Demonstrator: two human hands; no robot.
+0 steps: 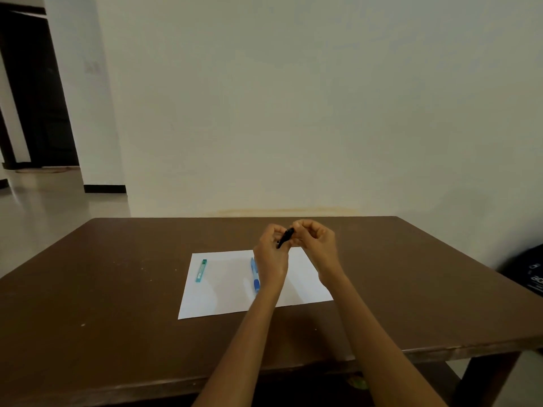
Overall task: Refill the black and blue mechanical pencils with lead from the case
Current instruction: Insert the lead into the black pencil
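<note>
Both my hands are raised above the far edge of a white sheet of paper. My left hand is closed around the black mechanical pencil, which tilts up to the right. My right hand pinches the pencil's upper end with its fingertips. The blue mechanical pencil lies on the paper just left of my left wrist, partly hidden by it. The teal lead case lies on the paper's left side, apart from both hands.
The paper rests on a brown wooden table set against a pale wall. A dark bag sits off the table's right side. An open floor and dark doorway lie to the left.
</note>
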